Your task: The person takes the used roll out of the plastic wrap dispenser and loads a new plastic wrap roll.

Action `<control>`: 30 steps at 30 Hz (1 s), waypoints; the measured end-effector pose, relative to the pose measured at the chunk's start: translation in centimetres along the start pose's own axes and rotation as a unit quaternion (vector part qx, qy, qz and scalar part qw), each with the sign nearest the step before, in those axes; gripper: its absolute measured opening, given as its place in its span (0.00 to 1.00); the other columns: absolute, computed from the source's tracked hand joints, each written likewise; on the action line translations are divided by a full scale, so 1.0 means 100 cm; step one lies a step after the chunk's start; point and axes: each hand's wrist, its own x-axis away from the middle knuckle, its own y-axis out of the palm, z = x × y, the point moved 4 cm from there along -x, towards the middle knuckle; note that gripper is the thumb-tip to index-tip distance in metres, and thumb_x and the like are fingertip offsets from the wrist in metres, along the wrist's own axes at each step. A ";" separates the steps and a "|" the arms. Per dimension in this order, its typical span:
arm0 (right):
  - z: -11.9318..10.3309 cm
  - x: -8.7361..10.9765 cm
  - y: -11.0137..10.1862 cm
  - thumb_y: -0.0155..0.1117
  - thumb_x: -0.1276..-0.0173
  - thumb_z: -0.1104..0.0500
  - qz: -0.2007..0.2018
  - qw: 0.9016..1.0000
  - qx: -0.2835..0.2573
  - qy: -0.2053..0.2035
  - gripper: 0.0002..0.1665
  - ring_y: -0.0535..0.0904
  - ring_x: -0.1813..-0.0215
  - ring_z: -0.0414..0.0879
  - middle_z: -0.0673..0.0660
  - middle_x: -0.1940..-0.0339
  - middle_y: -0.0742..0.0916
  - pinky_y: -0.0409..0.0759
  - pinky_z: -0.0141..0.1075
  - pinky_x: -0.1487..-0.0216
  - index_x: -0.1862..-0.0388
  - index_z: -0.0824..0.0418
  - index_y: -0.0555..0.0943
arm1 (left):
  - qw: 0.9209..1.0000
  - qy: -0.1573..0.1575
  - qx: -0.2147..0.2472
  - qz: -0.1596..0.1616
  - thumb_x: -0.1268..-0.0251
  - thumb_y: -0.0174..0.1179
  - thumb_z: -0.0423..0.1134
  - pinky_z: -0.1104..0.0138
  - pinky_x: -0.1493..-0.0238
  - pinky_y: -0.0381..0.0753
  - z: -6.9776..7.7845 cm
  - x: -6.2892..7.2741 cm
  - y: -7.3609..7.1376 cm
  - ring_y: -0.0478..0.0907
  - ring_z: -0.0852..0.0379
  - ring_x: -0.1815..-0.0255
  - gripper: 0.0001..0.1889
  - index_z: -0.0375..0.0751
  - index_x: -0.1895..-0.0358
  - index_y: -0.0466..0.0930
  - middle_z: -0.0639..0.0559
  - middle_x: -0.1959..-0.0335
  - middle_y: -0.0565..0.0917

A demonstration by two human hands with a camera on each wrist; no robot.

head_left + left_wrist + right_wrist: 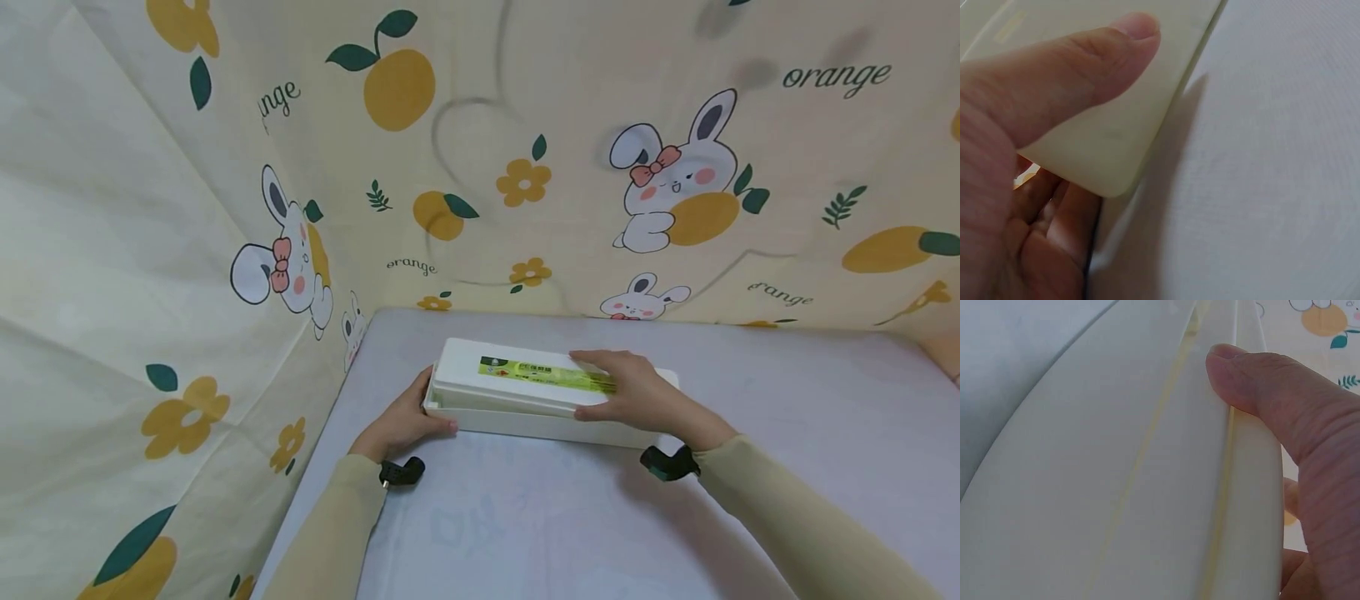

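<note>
A long white plastic box (525, 425) lies on the table, and its white lid (465, 362) sits on it at a slant. The lid is raised at the left end, where a narrow gap shows. A yellow-green label (540, 372) runs along the lid's top. My right hand (633, 392) grips the lid across its width, the thumb on the near edge and the fingers over the far edge. At the box's left end my left hand (405, 421) holds the corner, its thumb (1085, 75) lying along the near wall. Inside the box nothing can be made out.
The table (480, 517) is covered with a pale lilac-white cloth. Cream curtains (480, 167) printed with oranges, flowers and rabbits hang behind it and along the left side. Black wrist straps (401, 472) are on both arms.
</note>
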 end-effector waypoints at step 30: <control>-0.012 -0.006 0.009 0.75 0.51 0.34 -0.018 0.998 0.045 -0.040 0.52 0.60 0.30 0.61 0.56 0.29 0.70 0.56 0.62 0.35 0.27 0.44 0.67 | 0.996 0.033 -0.063 0.053 0.64 0.81 0.51 0.44 0.32 0.53 0.001 -0.001 -0.006 0.57 0.50 0.28 0.70 0.74 0.26 0.29 0.54 0.25 0.53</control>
